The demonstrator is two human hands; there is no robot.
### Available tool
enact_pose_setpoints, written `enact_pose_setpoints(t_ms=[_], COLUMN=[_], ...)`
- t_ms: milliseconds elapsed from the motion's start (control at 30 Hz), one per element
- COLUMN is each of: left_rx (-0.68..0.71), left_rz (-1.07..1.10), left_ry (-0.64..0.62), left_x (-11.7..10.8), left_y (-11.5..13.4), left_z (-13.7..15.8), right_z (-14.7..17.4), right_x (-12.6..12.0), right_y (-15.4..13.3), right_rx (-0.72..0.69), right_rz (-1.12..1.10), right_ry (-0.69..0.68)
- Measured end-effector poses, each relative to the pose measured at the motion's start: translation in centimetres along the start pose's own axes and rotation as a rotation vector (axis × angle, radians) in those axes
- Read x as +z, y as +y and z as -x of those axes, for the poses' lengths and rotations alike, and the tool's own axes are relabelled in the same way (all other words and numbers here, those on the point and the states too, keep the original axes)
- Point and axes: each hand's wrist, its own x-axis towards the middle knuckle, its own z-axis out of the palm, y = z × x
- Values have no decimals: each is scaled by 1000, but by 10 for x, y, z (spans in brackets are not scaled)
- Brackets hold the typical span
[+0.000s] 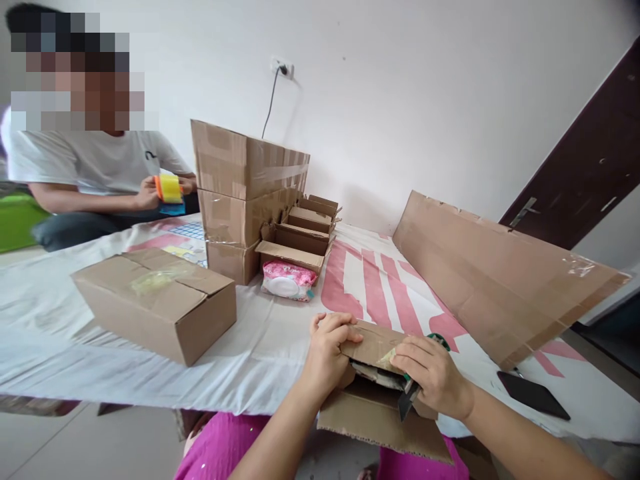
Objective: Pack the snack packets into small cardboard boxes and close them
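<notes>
A small cardboard box (383, 421) sits at the table's near edge, in front of my knees. Its front flap hangs down toward me, and something partly hidden shows dark and pale inside. My left hand (331, 350) grips the box at its upper left, fingers over the top flap. My right hand (434, 375) is closed round a box cutter (408, 399) with green parts; its dark blade end points down beside the box opening. The fingers of that hand also rest on the top flap, near a piece of yellowish tape.
A taped carton (150, 300) stands at left, stacked boxes (227, 217) behind it. Beside the stack are open boxes (295, 247) and a pink wipes pack (287, 281). A cardboard sheet (490, 273) leans right, near a black tablet-like object (534, 395). A person (90, 167) holds a tape dispenser (170, 192).
</notes>
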Motion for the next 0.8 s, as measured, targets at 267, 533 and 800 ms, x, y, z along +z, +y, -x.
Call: enact_pose_setpoints(t_ms=[267,533,800], left_rx=[-14,11,57], left_rz=[10,26,21], left_ry=[-37,-2,35], left_x=[-1,4,6], left_y=[-3,-6,0], left_z=[1,1,-2], right_z=[11,18,14], right_x=[-3,-10,-13], right_y=[3,13,1], right_rx=[46,102,264], right_rz=[-67,-173,-57], right_ry=[-10,-47,-1])
